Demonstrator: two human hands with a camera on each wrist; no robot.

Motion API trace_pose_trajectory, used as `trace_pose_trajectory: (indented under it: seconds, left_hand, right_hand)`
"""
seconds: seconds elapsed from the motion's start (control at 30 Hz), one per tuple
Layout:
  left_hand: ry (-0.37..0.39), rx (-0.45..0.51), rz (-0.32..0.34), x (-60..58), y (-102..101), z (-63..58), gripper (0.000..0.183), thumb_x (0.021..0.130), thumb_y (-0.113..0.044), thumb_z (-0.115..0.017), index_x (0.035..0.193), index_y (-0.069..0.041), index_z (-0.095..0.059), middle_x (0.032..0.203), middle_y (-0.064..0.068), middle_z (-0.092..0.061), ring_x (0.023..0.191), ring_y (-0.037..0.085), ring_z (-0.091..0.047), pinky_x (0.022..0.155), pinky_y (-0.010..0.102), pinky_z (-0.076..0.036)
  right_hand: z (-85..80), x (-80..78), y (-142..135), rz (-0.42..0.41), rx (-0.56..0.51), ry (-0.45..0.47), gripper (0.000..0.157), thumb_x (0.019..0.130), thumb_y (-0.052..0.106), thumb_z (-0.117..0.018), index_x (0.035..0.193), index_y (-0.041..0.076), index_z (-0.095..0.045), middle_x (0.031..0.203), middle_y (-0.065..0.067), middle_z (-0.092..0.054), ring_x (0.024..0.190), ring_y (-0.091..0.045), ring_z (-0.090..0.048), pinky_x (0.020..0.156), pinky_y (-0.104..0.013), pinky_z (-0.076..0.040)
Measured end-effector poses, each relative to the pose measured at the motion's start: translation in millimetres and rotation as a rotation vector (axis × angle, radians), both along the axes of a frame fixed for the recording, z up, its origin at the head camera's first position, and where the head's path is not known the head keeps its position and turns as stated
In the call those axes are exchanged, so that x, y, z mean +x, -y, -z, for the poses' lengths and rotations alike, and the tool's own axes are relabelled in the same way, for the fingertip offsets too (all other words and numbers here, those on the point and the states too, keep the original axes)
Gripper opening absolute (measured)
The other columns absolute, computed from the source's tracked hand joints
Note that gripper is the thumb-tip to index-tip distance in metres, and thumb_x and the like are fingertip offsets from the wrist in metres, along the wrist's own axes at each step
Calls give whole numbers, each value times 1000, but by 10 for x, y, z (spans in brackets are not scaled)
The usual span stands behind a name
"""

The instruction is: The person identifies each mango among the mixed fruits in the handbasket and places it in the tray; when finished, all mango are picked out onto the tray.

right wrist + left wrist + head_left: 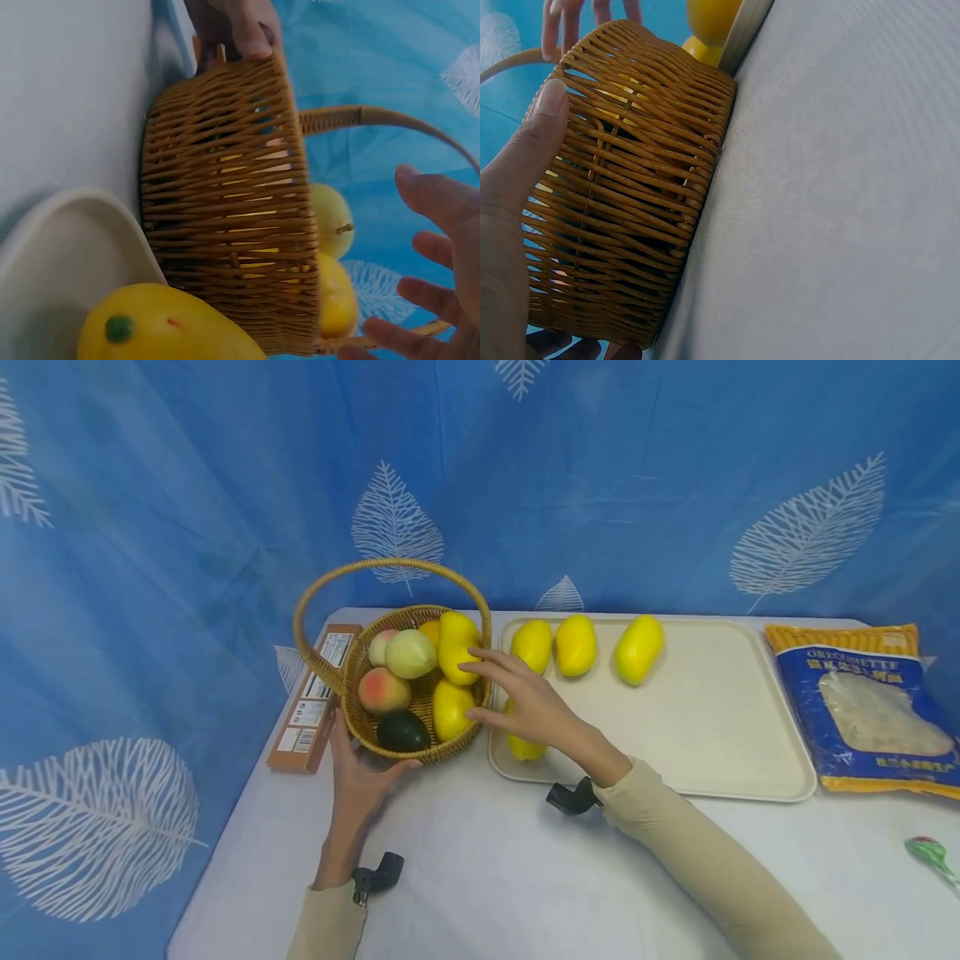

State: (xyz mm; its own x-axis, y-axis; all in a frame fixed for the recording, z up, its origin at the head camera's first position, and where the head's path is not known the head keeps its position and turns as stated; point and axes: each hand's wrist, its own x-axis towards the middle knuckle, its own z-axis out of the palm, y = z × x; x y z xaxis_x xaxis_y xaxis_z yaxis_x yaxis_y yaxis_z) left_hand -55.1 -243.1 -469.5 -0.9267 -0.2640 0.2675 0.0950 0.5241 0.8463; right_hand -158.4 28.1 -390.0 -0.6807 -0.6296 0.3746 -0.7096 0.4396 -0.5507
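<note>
Two yellow mangoes [457, 647] sit in the right side of the wicker basket [652, 112], left on the table [480, 860], with a peach [385, 691], pale green fruit [410, 653] and dark green fruit [402, 732]. Left hand [358, 781] holds the basket's near-left side, thumb at the rim, probably so it won't slide. Right hand [528, 697] spread wide over the right rim, gripping nothing; can't tell if fingertips touch fruit. Four more mangoes [575, 645] on the tray [720, 710] just right, likely for short reach. Brown box [303, 735] left of basket; pasta bag [873, 706] right of tray.
</note>
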Motion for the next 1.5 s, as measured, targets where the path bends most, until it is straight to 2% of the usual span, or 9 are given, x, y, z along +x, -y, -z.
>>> trace_pose_trajectory:
  seconds: [0.13,0.4,0.57,0.7,0.93,1.13,1.23,1.33,1.5]
  left_hand:
    - [-11,-7,5,-2,-7,13,132,64,-19,-93,158,-10,-1,164,8,-7,148,31,-18,118,60,-21]
    - [-36,-14,20,-17,-14,7,131,64,-19,-93,158,-12,-2,164,7,-8,148,31,-18,117,61,-22]
    - [-37,-19,23,-21,-9,1,131,64,-20,-93,158,-12,-2,164,7,-8,148,32,-18,115,61,-26]
    - [-32,-27,15,-13,-1,-3,131,64,-21,-92,159,-15,-1,164,7,-7,148,32,-17,116,61,-24]
    - [-47,-29,18,-7,8,16,133,62,-21,-93,158,-10,-2,164,8,-8,148,34,-18,115,62,-25]
    - [-49,-22,19,-16,22,33,134,61,-19,-94,158,-11,-2,164,7,-8,148,31,-18,116,61,-25]
    - [-55,-23,21,-19,26,36,135,60,-18,-94,158,-13,-2,164,6,-8,148,29,-17,116,61,-24]
    - [-53,-29,19,-20,31,37,135,60,-20,-94,158,-13,-2,164,7,-9,148,31,-19,115,62,-25]
    - [-48,-40,23,-29,31,28,135,61,-23,-94,158,-10,-3,164,9,-8,147,34,-20,114,62,-26]
  right_hand:
    - [38,-91,104,-9,12,45,58,88,40,-72,139,20,-54,158,-2,-35,144,-27,-33,116,-47,-34]
    - [115,-246,261,-14,37,30,62,87,40,-72,141,18,-52,160,-6,-29,147,-28,-27,118,-46,-30]
    - [123,-265,305,-10,66,22,63,88,41,-72,143,19,-51,161,-6,-27,149,-27,-23,120,-47,-26]
    - [119,-253,323,-5,69,21,63,88,41,-71,143,20,-50,160,-7,-29,148,-27,-25,120,-48,-26]
    - [146,-226,334,-24,81,7,60,89,40,-70,142,19,-52,158,-11,-32,145,-30,-30,119,-50,-28]
    - [116,-299,377,-48,51,26,57,90,38,-70,141,19,-53,159,-10,-31,146,-30,-28,119,-51,-26]
    - [85,-363,430,-86,43,67,62,89,40,-71,144,21,-50,161,-10,-27,149,-29,-20,121,-53,-21]
    - [59,-425,506,-119,54,117,70,86,45,-72,147,23,-45,162,-10,-22,152,-29,-9,122,-54,-10]
    - [29,-481,606,-125,101,150,78,84,51,-72,150,23,-40,164,-9,-18,153,-29,2,121,-60,1]
